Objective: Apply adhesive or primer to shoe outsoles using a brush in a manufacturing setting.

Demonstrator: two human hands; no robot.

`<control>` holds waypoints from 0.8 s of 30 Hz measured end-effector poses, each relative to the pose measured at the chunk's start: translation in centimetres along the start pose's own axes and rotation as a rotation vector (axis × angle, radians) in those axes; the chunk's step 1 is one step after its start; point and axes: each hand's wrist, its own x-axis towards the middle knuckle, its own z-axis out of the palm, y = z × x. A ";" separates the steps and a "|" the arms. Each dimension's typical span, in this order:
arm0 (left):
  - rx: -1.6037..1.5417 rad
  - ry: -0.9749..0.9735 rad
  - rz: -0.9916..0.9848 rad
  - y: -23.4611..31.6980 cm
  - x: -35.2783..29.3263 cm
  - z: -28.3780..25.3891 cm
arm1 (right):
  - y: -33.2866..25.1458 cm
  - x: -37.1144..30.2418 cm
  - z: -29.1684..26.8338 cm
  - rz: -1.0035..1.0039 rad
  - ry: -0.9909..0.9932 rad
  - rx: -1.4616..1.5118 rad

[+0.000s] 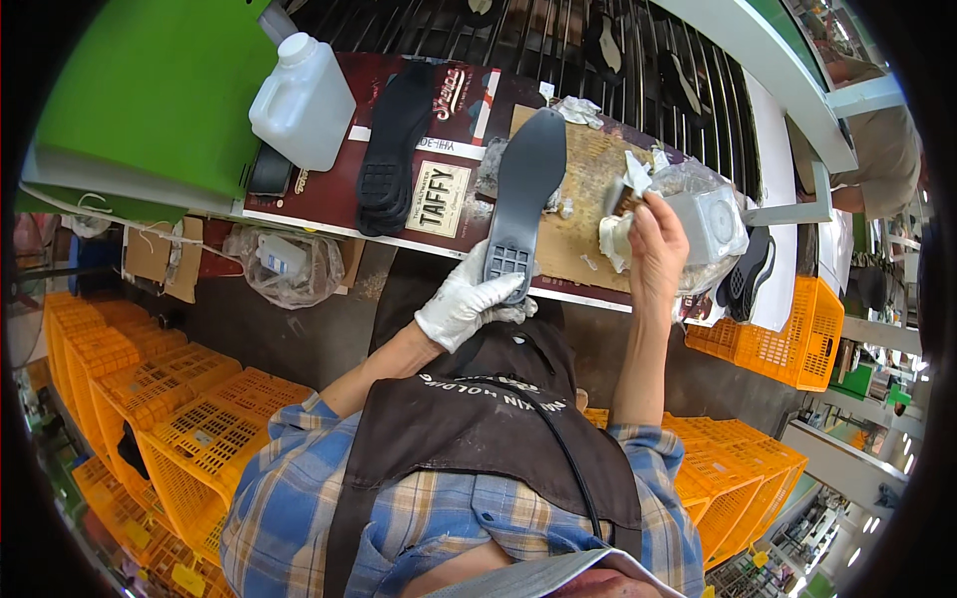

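Observation:
My left hand [464, 299], in a white glove, is closed round the heel end of a black shoe sole [531, 164]. The sole stands out away from me over the bench, its heel grid facing up. My bare right hand [658, 242] is to the right of it, apart from the sole, with thumb and fingers pinched on a small brown-and-grey brush-like thing [626, 202], partly blurred. Crumpled white scraps [614, 239] lie by these fingers. A stack of black soles [391, 159] rests on the bench to the left.
A white plastic jug [304, 105] stands at the back left. To the right are a translucent container [713, 224] in clear plastic and black soles [746, 274]. A stained cardboard sheet [583, 179] covers part of the bench; metal rollers [543, 45] run behind. Orange crates [204, 424] flank me.

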 end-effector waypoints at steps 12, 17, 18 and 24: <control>0.020 -0.072 0.070 0.5 -0.4 0.2 | 1.3 3.2 8.5 -0.797 -0.608 -0.990; 0.086 -0.041 0.084 0.5 -0.3 0.6 | -0.2 2.2 7.9 -0.438 -0.680 -0.781; 0.112 0.007 0.072 0.5 -0.4 0.8 | -0.6 2.7 7.6 -0.282 -0.619 -0.799; 0.065 0.004 0.091 0.4 -0.4 0.3 | -0.6 5.5 6.9 -0.550 -0.050 -1.062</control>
